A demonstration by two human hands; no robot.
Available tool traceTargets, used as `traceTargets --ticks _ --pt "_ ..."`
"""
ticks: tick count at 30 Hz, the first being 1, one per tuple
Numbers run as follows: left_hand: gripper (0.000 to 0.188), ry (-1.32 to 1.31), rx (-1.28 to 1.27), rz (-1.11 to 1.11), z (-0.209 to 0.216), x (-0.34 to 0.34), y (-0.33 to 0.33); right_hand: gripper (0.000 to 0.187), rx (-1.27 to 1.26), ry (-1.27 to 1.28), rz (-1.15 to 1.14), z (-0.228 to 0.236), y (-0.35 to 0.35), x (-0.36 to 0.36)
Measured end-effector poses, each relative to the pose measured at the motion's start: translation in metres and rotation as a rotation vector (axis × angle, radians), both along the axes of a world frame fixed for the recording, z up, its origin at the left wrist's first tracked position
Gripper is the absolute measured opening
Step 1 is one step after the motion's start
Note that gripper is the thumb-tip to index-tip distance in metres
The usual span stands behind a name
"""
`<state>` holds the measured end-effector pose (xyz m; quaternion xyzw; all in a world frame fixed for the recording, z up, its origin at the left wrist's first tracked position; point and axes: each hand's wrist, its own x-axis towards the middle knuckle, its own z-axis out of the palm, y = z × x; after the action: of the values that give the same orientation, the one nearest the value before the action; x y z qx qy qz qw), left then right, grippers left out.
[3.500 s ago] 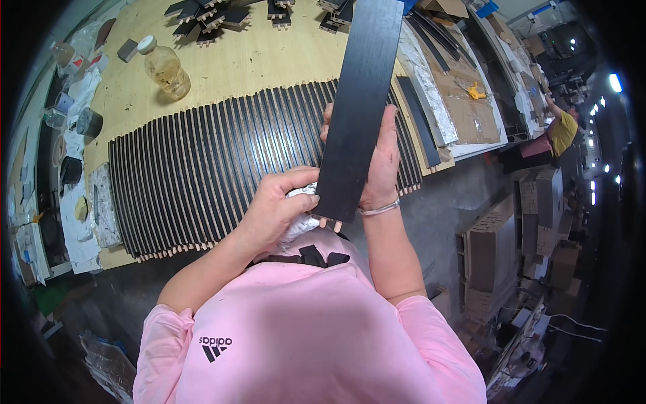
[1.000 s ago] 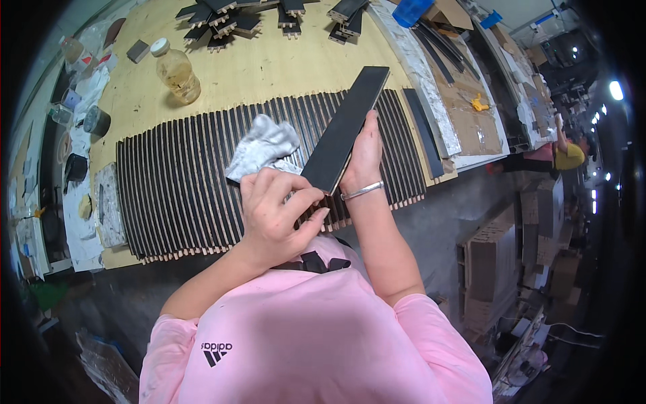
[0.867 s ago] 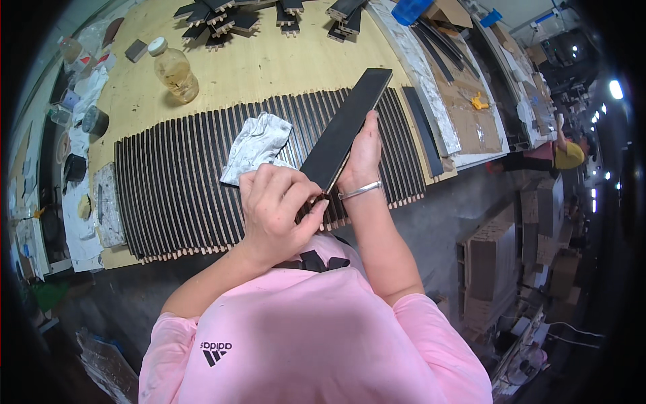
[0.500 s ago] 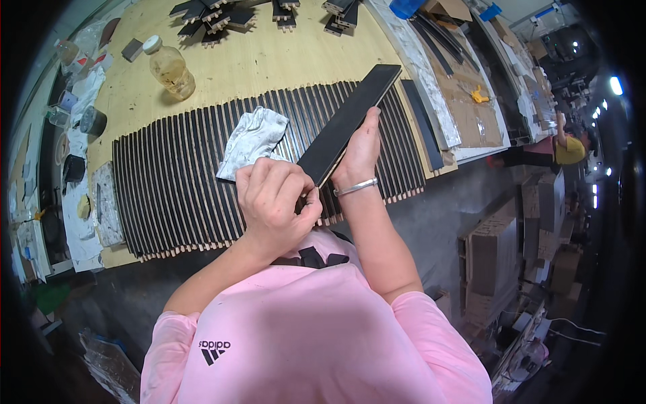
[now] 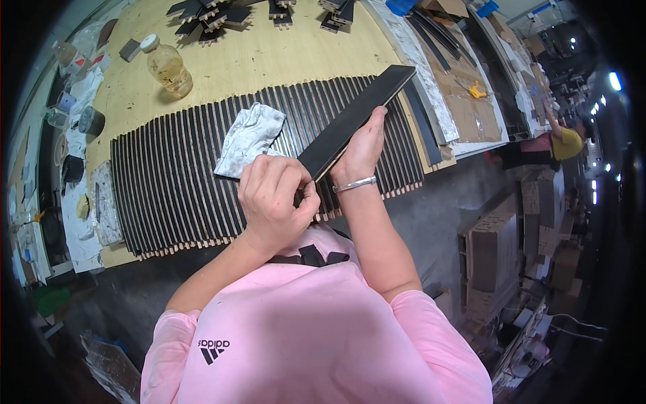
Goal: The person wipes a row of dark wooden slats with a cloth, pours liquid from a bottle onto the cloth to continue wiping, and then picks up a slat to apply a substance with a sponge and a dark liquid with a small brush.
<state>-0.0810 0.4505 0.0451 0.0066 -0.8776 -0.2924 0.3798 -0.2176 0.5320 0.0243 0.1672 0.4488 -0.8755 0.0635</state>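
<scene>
My right hand (image 5: 363,151) holds a black wooden slat (image 5: 356,121) from beneath, its thumb along the right edge. The slat slants from lower left to upper right, with pale wood along its side. At its near end my left hand (image 5: 277,195) is closed, thumb and fingertips pressed together against the corner. Whatever those fingertips pinch is hidden. Under both hands lies a long row of black slats (image 5: 182,175) set side by side, pale dowels sticking out at their ends. A stained white cloth (image 5: 252,131) rests on the row, just beyond my left hand.
A capped bottle of yellowish liquid (image 5: 168,67) stands on the wooden table (image 5: 282,57). More black pieces (image 5: 208,17) are piled at the far edge. At right is a cardboard-covered bench (image 5: 464,111) with a yellow tool (image 5: 477,90). Another person (image 5: 565,145) and stacked cartons (image 5: 494,262) are farther right.
The slat's far end has shifted slightly to the right with my right hand. My left hand stays closed at the near end. The other person at right has moved a little.
</scene>
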Motion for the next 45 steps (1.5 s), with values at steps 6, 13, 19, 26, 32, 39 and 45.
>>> traceTargets --ticks 6,13,19,26,32,39,45 --pt "0.020 -0.039 0.103 -0.021 -0.011 -0.003 0.002 0.046 0.025 0.020 -0.060 0.006 -0.002 0.004" --pt "0.021 -0.046 0.096 -0.028 -0.022 -0.011 0.003 0.046 0.083 0.119 -0.144 0.004 -0.001 0.005" --pt "0.019 -0.035 0.213 -0.026 -0.031 -0.021 0.002 0.044 0.094 0.176 -0.196 0.004 -0.001 0.000" --pt "0.016 -0.098 0.327 -0.186 -0.027 -0.019 -0.009 0.041 0.105 0.176 -0.182 -0.005 0.008 -0.012" --pt "0.025 -0.221 -0.121 -0.012 -0.033 -0.026 -0.064 0.048 -0.142 -0.033 0.190 -0.015 0.038 -0.029" --pt "0.027 -0.372 0.094 -0.071 -0.051 -0.033 -0.090 0.052 -0.196 -0.143 0.492 -0.024 0.035 -0.015" --pt "0.035 -0.093 -0.039 -0.479 -0.020 -0.027 -0.035 0.044 -0.491 -0.328 0.838 -0.039 0.015 0.007"
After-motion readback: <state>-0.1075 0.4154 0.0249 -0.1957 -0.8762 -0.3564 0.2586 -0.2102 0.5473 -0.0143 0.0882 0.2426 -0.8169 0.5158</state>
